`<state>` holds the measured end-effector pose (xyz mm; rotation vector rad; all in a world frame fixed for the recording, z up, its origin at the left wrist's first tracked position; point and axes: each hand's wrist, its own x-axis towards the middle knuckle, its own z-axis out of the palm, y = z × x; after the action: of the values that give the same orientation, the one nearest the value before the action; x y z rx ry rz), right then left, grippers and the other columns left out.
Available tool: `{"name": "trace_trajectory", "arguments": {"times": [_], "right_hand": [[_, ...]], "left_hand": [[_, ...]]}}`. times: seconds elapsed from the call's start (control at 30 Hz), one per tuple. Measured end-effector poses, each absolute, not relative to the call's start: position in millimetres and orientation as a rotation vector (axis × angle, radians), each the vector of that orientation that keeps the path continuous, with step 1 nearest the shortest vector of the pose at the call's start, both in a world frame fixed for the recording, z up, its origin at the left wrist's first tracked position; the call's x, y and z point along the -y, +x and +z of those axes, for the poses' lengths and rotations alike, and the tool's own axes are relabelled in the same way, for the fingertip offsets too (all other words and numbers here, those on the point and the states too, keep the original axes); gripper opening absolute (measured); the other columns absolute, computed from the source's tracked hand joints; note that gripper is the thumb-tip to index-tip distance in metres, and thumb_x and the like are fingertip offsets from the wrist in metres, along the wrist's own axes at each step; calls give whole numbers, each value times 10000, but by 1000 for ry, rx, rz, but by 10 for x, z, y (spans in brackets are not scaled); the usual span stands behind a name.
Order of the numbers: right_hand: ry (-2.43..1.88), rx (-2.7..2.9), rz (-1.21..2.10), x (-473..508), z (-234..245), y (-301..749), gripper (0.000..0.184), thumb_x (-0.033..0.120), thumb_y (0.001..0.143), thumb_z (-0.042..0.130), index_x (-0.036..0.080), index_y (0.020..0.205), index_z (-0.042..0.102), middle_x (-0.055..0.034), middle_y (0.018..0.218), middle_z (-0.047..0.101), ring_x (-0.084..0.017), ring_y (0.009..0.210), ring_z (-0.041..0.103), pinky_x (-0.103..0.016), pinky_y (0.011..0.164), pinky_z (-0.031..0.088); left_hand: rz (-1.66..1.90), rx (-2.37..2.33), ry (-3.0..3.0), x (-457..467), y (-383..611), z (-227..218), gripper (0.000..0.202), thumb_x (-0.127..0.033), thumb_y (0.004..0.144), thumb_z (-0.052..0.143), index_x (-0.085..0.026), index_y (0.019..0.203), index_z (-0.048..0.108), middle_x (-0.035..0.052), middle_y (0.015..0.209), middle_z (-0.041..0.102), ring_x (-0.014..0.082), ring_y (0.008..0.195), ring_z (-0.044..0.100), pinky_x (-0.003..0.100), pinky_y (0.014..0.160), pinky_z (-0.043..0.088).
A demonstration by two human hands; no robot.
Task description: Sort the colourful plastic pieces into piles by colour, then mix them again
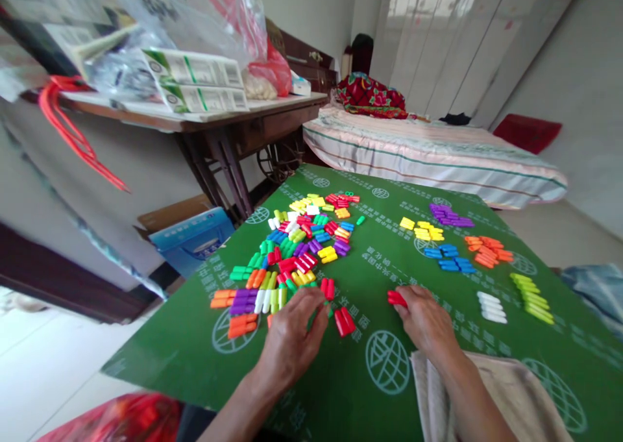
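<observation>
My right hand (422, 317) pinches a few small red plastic tubes (396, 298) low over the green board (360, 377). At the near edge of a mixed pile of coloured tubes (296, 247) is my left hand (296, 328), palm down. Its thumb and fingers curl together; whatever lies between the fingertips is hidden. Just beyond those fingertips are red tubes (328, 289), with a larger red pair (344, 322) to their right. Orange tubes (242, 326) lie left of the left hand.
Sorted groups lie on the right: yellow (428, 231), purple (450, 215), blue (448, 259), orange (488, 250), white (491, 307) and lime tubes (532, 298). A beige cloth (506, 390) sits under my right forearm. A cluttered side table (272, 108) and a bed (418, 143) stand beyond.
</observation>
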<state>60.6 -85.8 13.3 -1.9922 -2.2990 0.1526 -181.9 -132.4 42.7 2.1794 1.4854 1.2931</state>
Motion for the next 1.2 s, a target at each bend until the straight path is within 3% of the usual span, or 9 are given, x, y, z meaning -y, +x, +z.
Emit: {"name": "trace_trajectory", "arguments": {"times": [0.23, 0.5, 0.67, 0.8, 1.07, 1.2], "right_hand": [[-2178, 2170, 24, 817, 59, 856, 276, 223, 893, 437, 225, 1078, 642, -93, 1061, 633, -237, 950, 594, -316, 723, 451], [-2183, 2075, -105, 822, -109, 938, 340, 299, 869, 430, 209, 1128, 631, -124, 1058, 639, -269, 960, 591, -360, 727, 481], [-2040, 2103, -249, 886, -95, 836, 379, 352, 883, 404, 148, 1106, 633, -136, 1064, 636, -288, 980, 564, -373, 771, 486], [-1823, 2094, -272, 905, -121, 748, 409, 371, 871, 394, 119, 1071, 648, -135, 1039, 651, -281, 964, 575, -374, 795, 498], [-1618, 2053, -294, 939, -193, 662, 395, 371, 889, 380, 127, 979, 678, -135, 1010, 669, -264, 944, 596, -362, 817, 499], [-1600, 2068, -295, 956, -193, 672, 382, 347, 897, 383, 120, 965, 682, -133, 998, 673, -256, 926, 603, -357, 827, 490]], "left_hand": [[1200, -1577, 2302, 1724, -1804, 91, 139, -184, 886, 488, -179, 932, 619, 98, 993, 676, 158, 909, 670, 243, 807, 572], [1280, -1702, 2258, 1854, -1882, -17, 136, -188, 881, 488, -185, 918, 620, 95, 1018, 674, 158, 912, 670, 241, 812, 573], [1316, -1840, 2216, 1891, -2054, 21, 139, -201, 886, 486, -194, 916, 621, 73, 988, 676, 149, 891, 668, 234, 790, 569], [1314, -2157, 2203, 1750, -2322, 71, 148, -238, 886, 477, -198, 923, 615, 60, 938, 672, 171, 871, 649, 287, 789, 553], [370, -2465, 2106, 1435, -2437, 375, 192, -266, 858, 447, -203, 870, 628, 72, 889, 660, 229, 828, 603, 319, 667, 463], [137, -2502, 1985, 1355, -2376, 495, 218, -300, 847, 456, -187, 919, 628, 92, 915, 665, 247, 841, 614, 323, 669, 439]]}}
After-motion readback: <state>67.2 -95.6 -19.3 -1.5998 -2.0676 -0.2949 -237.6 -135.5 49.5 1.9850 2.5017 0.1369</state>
